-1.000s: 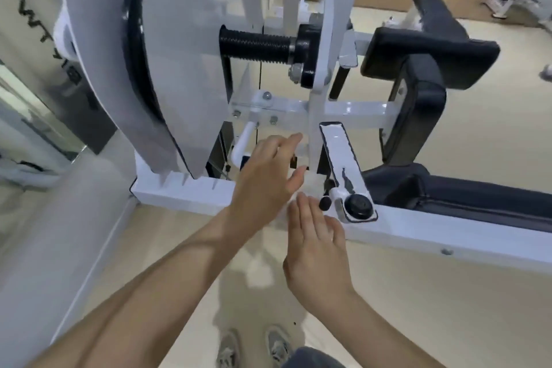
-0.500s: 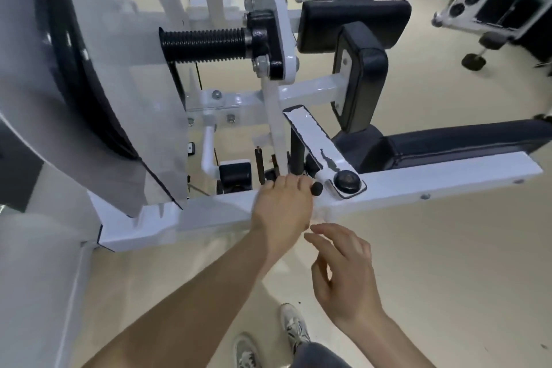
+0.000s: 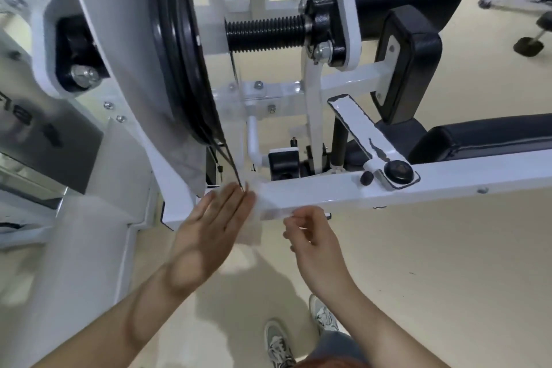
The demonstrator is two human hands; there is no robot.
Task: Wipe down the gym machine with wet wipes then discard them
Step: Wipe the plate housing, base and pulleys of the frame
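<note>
Your left hand (image 3: 215,224) lies flat, fingers straight and together, against the wet wipe (image 3: 254,228). Your right hand (image 3: 313,239) pinches the wipe's edge with curled fingers. The wipe drapes over the white frame beam (image 3: 328,191). Farther along the beam sits a black knob (image 3: 398,171), with the seat pad (image 3: 490,134) beyond.

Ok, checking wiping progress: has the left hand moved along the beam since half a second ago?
Yes. The left hand has slid left along the beam, away from the black knob it was beside.
</note>
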